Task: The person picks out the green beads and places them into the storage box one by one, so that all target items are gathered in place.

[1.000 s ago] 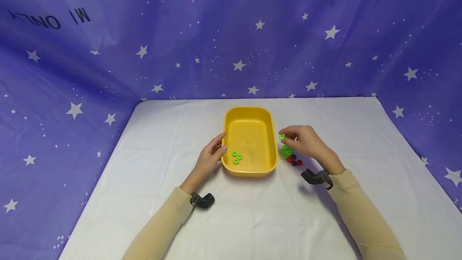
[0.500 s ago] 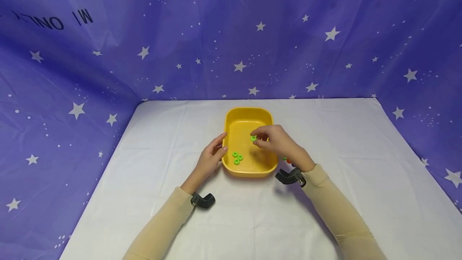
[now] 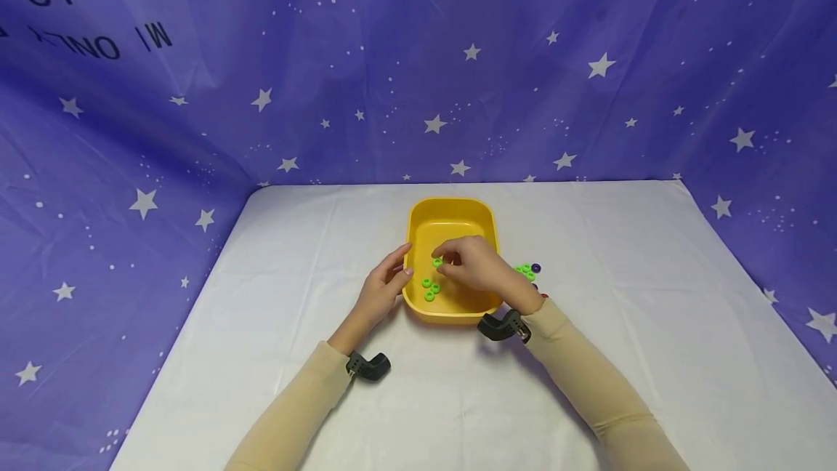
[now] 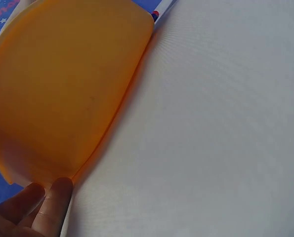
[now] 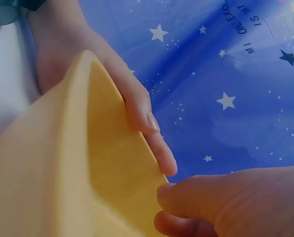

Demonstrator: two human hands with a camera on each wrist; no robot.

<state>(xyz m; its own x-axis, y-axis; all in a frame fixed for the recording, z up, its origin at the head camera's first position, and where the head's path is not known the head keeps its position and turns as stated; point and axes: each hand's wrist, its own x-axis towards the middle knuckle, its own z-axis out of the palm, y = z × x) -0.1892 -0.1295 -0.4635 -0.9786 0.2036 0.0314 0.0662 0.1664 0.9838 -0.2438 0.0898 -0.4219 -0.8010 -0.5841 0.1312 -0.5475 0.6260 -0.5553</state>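
Observation:
A yellow plastic tray (image 3: 453, 231) stands on the white-covered table. Three green ring-shaped beads (image 3: 435, 288) lie near its left wall. My right hand (image 3: 477, 266) is inside the tray's outline, pinching another green ring bead (image 3: 437, 262) between thumb and forefinger just beyond those three. In the right wrist view the thumb (image 5: 186, 195) shows, but the bead is hidden. At the tray's left side, my left hand (image 3: 381, 286) touches the rim and outer wall with fairly straight fingers; the left wrist view shows fingertips (image 4: 60, 190) against that wall.
Right of the tray sits a loose group of green beads (image 3: 528, 272), with a dark purple bead (image 3: 536, 267) and a red bead (image 3: 544, 296); my right forearm hides part of it. A purple star-patterned curtain (image 3: 366, 78) surrounds the table's back and sides.
My right hand has carried the green bead leftward from the group, over the right rim and into the tray. The bead group looks shifted, a dark one now at its far side. My left hand stays.

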